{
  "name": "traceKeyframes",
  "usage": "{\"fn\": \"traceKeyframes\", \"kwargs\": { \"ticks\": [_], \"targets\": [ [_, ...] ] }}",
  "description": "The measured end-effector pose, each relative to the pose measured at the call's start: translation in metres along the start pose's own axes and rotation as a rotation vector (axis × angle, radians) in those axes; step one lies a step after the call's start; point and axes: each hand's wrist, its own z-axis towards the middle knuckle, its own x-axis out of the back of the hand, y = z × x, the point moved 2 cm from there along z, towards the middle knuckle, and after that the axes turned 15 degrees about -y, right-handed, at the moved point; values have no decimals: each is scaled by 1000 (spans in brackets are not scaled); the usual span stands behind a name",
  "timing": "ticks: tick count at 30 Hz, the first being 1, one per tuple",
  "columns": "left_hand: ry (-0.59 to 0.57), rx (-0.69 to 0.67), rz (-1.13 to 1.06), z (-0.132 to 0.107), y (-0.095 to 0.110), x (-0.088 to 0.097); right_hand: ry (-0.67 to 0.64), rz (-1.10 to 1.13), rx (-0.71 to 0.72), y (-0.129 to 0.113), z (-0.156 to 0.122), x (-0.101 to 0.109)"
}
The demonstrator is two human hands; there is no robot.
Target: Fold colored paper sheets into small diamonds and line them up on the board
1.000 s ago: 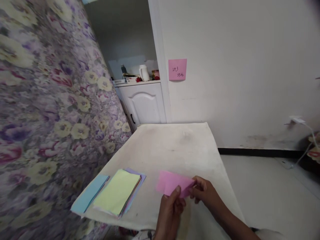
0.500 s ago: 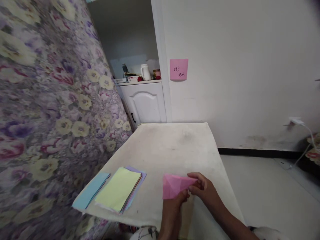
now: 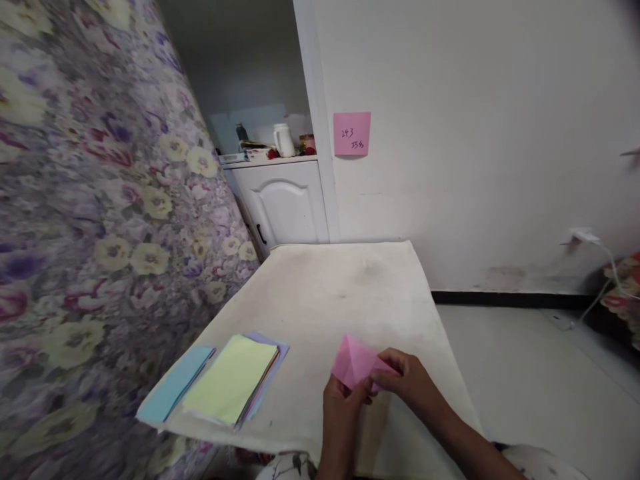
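A folded piece of pink paper (image 3: pixel 354 360) is held between my two hands, just above the near part of the table. My left hand (image 3: pixel 345 400) grips its lower edge, thumb on top and fingers partly hidden underneath. On the right side, my right hand (image 3: pixel 400 373) pinches the paper's pointed corner between thumb and fingers. Creases run across the paper, and one corner points up, away from me.
Left of my hands lies a stack of coloured paper (image 3: pixel 233 380) with a yellow sheet on top. Blue paper (image 3: pixel 175 385) sits beside it at the cloth-covered table's (image 3: pixel 320 293) left edge. A floral curtain (image 3: pixel 100 233) hangs along the left; a white cabinet (image 3: pixel 285 203) stands beyond.
The pink paper has turned so that a corner now points upward. My left hand has shifted its hold along the lower edge, and my right hand has moved slightly over the paper.
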Motion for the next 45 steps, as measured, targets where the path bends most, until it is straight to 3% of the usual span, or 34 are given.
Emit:
{"fn": "traceKeyframes", "kwargs": {
  "ticks": [8, 11, 15, 21, 26, 33, 39, 45],
  "targets": [
    [-2, -18, -83, -9, 13, -3, 12, -69, -53, 12, 0, 9],
    [-18, -50, -229, -12, 17, -4, 21, -98, -56, 13, -1, 9],
    [-57, 37, -437, -13, 10, -2, -8, -121, -77, 15, -1, 9],
    [-180, 89, -274, -12, 2, -1, -30, -161, -103, 13, -2, 7],
    [-211, 87, -142, -9, -5, -1, -51, -188, -87, 6, -5, 3],
    [-162, 50, -54, -8, -7, -2, -82, -99, -19, -8, -8, 1],
    [-131, -10, 60, -10, -7, -6, 50, -353, -53, -10, -9, 3],
    [-122, -27, -8, -10, 2, -3, -36, -389, -68, -9, -11, 5]
  ]
}}
